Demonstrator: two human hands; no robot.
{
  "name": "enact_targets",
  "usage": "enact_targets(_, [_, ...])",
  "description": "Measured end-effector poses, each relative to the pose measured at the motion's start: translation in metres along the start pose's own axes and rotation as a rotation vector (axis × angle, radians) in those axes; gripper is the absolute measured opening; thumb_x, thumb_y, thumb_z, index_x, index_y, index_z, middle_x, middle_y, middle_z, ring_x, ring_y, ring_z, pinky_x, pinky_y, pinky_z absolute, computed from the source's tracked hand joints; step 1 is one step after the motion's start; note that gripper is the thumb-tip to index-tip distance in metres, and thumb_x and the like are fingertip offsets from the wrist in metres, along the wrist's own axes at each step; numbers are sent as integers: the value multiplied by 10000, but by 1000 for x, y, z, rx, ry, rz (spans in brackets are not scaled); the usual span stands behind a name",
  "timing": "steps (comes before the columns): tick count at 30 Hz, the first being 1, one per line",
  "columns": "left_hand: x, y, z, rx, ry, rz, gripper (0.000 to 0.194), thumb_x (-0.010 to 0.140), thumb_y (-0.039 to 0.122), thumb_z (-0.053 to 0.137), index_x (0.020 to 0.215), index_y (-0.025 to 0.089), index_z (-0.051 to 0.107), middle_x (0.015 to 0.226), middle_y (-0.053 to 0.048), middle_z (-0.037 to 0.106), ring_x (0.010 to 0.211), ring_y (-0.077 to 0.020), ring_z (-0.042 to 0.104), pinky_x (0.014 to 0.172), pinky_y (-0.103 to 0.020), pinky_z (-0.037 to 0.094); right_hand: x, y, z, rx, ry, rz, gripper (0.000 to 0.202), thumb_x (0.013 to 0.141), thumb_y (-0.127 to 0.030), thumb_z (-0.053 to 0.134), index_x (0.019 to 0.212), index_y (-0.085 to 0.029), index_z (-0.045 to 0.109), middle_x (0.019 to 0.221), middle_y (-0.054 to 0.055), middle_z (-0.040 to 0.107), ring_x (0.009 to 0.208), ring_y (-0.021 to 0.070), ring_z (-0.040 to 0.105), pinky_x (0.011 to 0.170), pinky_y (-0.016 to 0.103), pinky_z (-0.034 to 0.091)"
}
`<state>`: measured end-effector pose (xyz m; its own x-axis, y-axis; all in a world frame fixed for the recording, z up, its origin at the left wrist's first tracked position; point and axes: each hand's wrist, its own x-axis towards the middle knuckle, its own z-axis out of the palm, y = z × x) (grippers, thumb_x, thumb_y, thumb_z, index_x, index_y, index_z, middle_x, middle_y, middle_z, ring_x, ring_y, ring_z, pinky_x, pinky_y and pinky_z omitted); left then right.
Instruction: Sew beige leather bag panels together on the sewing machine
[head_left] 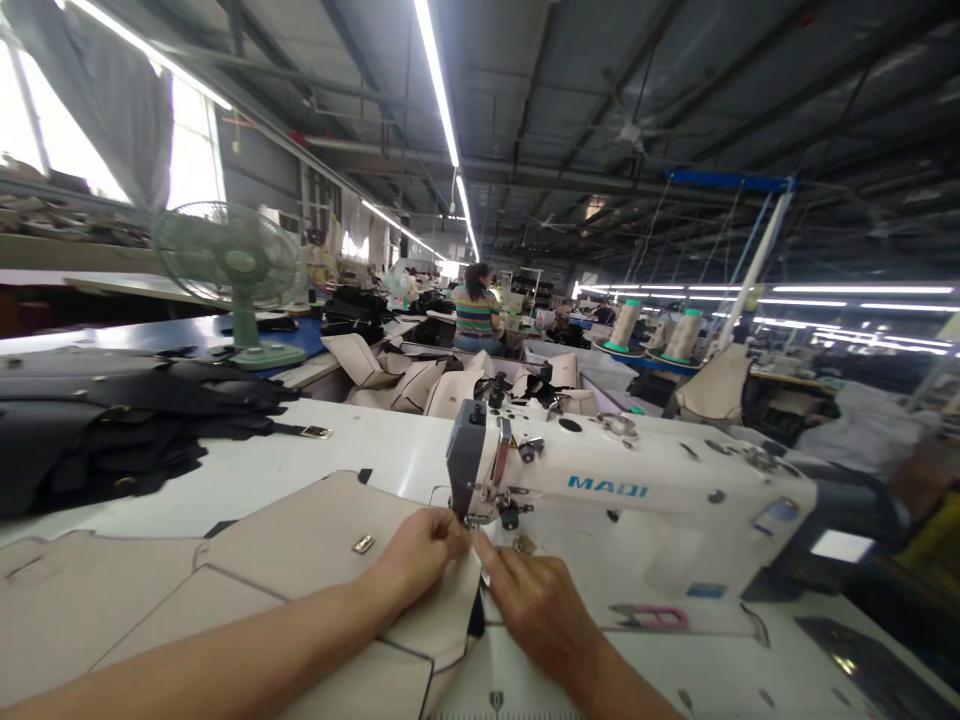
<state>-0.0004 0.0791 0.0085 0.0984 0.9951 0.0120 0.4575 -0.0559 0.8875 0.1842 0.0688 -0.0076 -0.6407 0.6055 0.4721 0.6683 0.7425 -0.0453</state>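
Note:
A beige bag panel (300,535) with dark edging and a small metal fitting (363,544) lies on the sewing machine bed, its right edge by the needle. My left hand (420,550) is closed on the panel near the presser foot (472,520), fingers pinched together. From the right, my right hand (541,605) grips the panel's edge, its index finger stretched toward the foot and the other fingers curled. The white sewing machine (615,490) stands over this spot. What lies right under the fingertips is hidden.
Pink-handled thread snips (651,616) lie on the machine bed to the right. More beige panels (97,600) spread left, beside stacked black pieces (112,420). Behind stand a green fan (244,270), piled beige pieces (442,385), thread cones (624,325) and a person (477,312).

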Motion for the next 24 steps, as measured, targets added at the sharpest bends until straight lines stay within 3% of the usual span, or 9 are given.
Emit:
enact_targets(2, [-20, 5, -8, 101, -28, 205, 147, 830, 141, 564, 686, 167, 546, 709, 16, 540, 695, -138, 514, 668, -255, 369, -5, -6, 5, 365, 65, 245, 270, 976, -254, 414, 1174, -166, 575, 922, 106, 675, 733, 212, 659, 576, 274, 470])
enact_targets(5, [-40, 13, -15, 456, -145, 607, 161, 900, 130, 455, 825, 198, 580, 815, -3, 577, 716, -152, 524, 664, -273, 350, -1, -12, 14, 963, -5, 629, 474, 941, -573, 413, 975, -136, 595, 602, 25, 603, 406, 126, 522, 342, 195, 306])
enact_targets(8, [-40, 24, -17, 700, -200, 882, 173, 911, 104, 435, 862, 204, 568, 868, -19, 581, 769, -166, 521, 708, -288, 371, 8, -13, 17, 1422, -102, 786, 572, 751, -691, 617, 807, -123, 571, 400, -66, 419, 295, 48, 272, 314, 176, 108])
enact_targets(10, [-33, 32, -18, 704, -242, 954, 176, 918, 113, 438, 832, 198, 566, 889, -26, 579, 821, -172, 523, 748, -286, 393, 11, -11, 12, 1481, -115, 766, 546, 671, -640, 727, 707, -127, 543, 400, -85, 371, 322, 20, 209, 342, 181, 84])
enact_targets(12, [-28, 37, -20, 668, -291, 960, 167, 936, 156, 437, 861, 198, 580, 956, -42, 581, 865, -171, 539, 770, -272, 418, 10, -8, 4, 1531, -139, 751, 505, 662, -578, 762, 706, -132, 529, 444, -100, 347, 349, 12, 176, 362, 184, 89])
enact_targets(15, [-23, 37, -23, 572, -330, 841, 145, 929, 226, 488, 1054, 220, 561, 1158, -73, 563, 1012, -193, 553, 870, -271, 428, 1, -2, -9, 1631, -178, 726, 427, 714, -494, 754, 769, -143, 517, 481, -114, 322, 369, 15, 153, 382, 189, 95])
enact_targets(18, [-16, 31, -22, 434, -351, 660, 288, 898, 222, 526, 1186, 241, 516, 1095, -54, 628, 978, -195, 591, 869, -270, 431, -12, 4, -15, 1636, -182, 709, 406, 755, -486, 727, 779, -140, 518, 485, -113, 317, 375, 21, 176, 390, 189, 105])
enact_targets(21, [-4, 25, -18, 324, -382, 514, 156, 875, 228, 550, 971, 238, 673, 894, -16, 680, 852, -175, 616, 809, -241, 436, -22, 7, -13, 1562, -180, 713, 442, 758, -548, 695, 809, -145, 519, 481, -110, 329, 373, 32, 211, 383, 181, 135])
enact_targets(24, [8, 18, -14, 291, -371, 395, 141, 819, 202, 576, 751, 200, 699, 768, -11, 672, 733, -159, 603, 700, -220, 438, -32, 14, -15, 1150, -152, 663, 354, 853, -505, 589, 788, -161, 539, 465, -76, 401, 390, 77, 357, 405, 189, 260])
